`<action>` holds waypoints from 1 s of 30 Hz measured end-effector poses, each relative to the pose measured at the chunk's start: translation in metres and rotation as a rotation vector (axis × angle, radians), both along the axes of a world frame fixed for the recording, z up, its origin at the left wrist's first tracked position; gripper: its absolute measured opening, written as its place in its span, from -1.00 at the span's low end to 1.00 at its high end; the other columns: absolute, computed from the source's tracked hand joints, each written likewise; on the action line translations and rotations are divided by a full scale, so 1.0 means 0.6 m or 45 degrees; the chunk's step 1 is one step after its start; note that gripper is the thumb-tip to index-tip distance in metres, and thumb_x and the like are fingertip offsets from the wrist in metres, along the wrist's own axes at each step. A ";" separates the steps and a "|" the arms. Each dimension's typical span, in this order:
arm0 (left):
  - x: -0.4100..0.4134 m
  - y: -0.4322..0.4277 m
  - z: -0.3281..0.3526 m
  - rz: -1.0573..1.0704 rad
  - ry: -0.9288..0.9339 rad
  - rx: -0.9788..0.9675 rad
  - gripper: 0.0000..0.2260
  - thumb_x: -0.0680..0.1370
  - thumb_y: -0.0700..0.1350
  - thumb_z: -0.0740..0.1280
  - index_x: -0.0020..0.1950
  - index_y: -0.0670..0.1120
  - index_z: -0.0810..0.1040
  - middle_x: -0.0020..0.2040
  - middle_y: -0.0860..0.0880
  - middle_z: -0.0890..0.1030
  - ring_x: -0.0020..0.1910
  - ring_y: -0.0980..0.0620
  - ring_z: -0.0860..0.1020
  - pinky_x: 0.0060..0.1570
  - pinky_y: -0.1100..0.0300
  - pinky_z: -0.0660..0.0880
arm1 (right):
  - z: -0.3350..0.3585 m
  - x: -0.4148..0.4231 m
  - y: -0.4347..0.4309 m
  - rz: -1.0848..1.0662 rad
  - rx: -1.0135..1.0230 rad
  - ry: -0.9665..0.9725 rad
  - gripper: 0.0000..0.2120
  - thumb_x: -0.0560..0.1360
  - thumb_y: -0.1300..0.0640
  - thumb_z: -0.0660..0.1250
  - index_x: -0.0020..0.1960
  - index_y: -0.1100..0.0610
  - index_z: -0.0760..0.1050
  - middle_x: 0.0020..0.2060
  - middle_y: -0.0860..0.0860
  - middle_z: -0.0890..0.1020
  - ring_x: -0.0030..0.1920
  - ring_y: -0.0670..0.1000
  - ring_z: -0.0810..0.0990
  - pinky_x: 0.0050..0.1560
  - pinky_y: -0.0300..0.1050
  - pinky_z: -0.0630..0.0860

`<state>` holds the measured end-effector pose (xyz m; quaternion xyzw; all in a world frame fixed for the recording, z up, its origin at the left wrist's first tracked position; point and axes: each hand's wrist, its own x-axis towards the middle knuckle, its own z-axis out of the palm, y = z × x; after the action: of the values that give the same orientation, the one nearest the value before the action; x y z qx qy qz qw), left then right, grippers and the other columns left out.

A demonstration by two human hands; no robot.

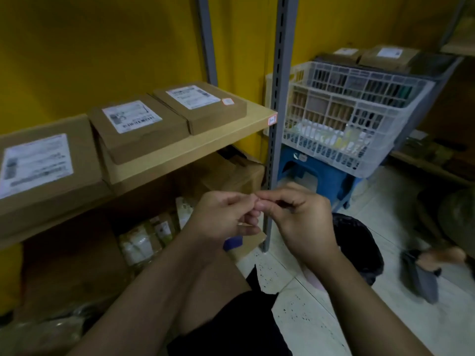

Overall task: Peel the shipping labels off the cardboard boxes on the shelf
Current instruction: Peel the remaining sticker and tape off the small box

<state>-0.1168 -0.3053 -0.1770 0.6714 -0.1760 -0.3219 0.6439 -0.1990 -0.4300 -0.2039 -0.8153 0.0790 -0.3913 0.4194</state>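
Our left hand (226, 214) and right hand (300, 214) meet fingertip to fingertip.
Both sets of fingers are curled, tips pinched together; whether a scrap sits between them we cannot tell. Up and left of our fingers, well apart, three cardboard boxes (154, 134) lie on the shelf (205, 142), a white shipping label (131, 116) flat on each lid.

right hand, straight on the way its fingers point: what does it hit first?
The left hand: the right hand points toward it, and their fingertips seem to touch, though blur hides any gap.
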 end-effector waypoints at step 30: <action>0.054 -0.091 -0.140 -0.595 -1.629 0.979 -0.53 0.57 0.17 0.24 0.40 -0.02 0.36 0.23 0.00 0.50 0.19 0.01 0.46 0.11 0.18 0.31 | -0.269 -0.036 -0.283 -0.430 -0.096 1.623 -0.32 0.45 -0.12 0.38 0.44 0.14 0.23 0.34 0.18 0.37 0.31 0.21 0.37 0.28 0.12 0.39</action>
<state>-0.0842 -0.3597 -0.2610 0.8479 -0.5259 -0.0378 0.0551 -0.2203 -0.5999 -0.3651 -0.8778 0.4249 0.1050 0.1947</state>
